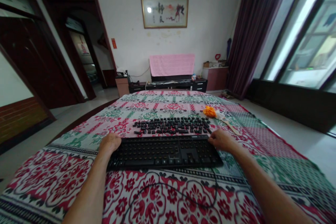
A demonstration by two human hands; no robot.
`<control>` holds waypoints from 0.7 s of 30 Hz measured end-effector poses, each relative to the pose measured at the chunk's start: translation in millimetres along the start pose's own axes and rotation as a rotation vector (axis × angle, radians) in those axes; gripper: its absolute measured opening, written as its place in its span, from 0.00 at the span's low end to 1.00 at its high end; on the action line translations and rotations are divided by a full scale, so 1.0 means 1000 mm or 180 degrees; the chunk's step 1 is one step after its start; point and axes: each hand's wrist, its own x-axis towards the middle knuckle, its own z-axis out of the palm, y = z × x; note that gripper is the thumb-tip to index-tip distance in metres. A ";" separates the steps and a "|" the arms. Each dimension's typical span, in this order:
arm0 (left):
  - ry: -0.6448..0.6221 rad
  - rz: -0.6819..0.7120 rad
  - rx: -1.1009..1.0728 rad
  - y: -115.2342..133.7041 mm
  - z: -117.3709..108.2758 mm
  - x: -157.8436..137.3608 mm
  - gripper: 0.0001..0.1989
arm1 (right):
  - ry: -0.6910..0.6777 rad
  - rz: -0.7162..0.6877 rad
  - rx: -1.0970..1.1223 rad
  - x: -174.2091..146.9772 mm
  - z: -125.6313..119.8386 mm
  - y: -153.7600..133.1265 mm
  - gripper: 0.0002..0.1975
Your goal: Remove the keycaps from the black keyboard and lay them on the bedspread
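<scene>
A black keyboard (pixel 160 153) with its keycaps off lies across the patterned cloth in front of me. My left hand (pixel 110 142) grips its far left corner, fingers closed over the edge. At the far right corner, my right hand (pixel 221 140) holds the keyboard with its fingers closed too. Just beyond the keyboard's far edge, loose black keycaps (pixel 173 125) are spread in rough rows. A black cable (pixel 183 201) loops over the cloth on my side of the keyboard.
An orange fluffy duster (pixel 210 111) with a pale handle lies right of the keycaps. The patterned cloth (pixel 147 196) covers the whole surface. Past its far edge stand a low black cabinet (pixel 201 85) and a screen under a pink cloth (pixel 172 65).
</scene>
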 end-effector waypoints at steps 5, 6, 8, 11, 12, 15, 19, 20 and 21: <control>-0.0002 -0.0072 0.0025 -0.001 -0.002 -0.002 0.16 | -0.0123 0.0028 0.0067 -0.003 -0.002 -0.003 0.10; 0.0012 -0.0088 0.0026 0.000 -0.002 -0.003 0.16 | -0.0149 0.0047 0.0053 -0.002 -0.003 -0.003 0.10; 0.0038 -0.0103 0.0017 0.003 -0.002 -0.004 0.16 | -0.0199 0.0052 -0.0018 -0.002 -0.005 -0.002 0.11; 0.0059 -0.0097 -0.0011 0.009 -0.001 -0.003 0.15 | -0.0288 0.0015 -0.0106 -0.003 -0.008 -0.002 0.12; 0.0067 -0.0104 -0.0015 0.010 0.000 -0.003 0.15 | -0.0300 0.0023 -0.0096 -0.004 -0.009 -0.002 0.12; 0.0073 -0.0122 -0.0019 0.011 0.001 -0.002 0.16 | -0.0340 0.0028 0.0004 -0.005 -0.011 0.000 0.12; 0.0172 -0.0220 -0.0029 0.012 -0.007 -0.006 0.17 | -0.0317 -0.0049 0.0264 -0.003 -0.015 0.008 0.10; 0.0276 -0.0247 -0.0039 0.015 -0.011 -0.009 0.19 | -0.0174 -0.0022 0.0366 -0.003 -0.017 0.009 0.10; 0.0491 -0.0252 -0.0077 0.020 -0.016 -0.013 0.20 | 0.0010 0.0011 0.0499 -0.003 -0.019 0.009 0.11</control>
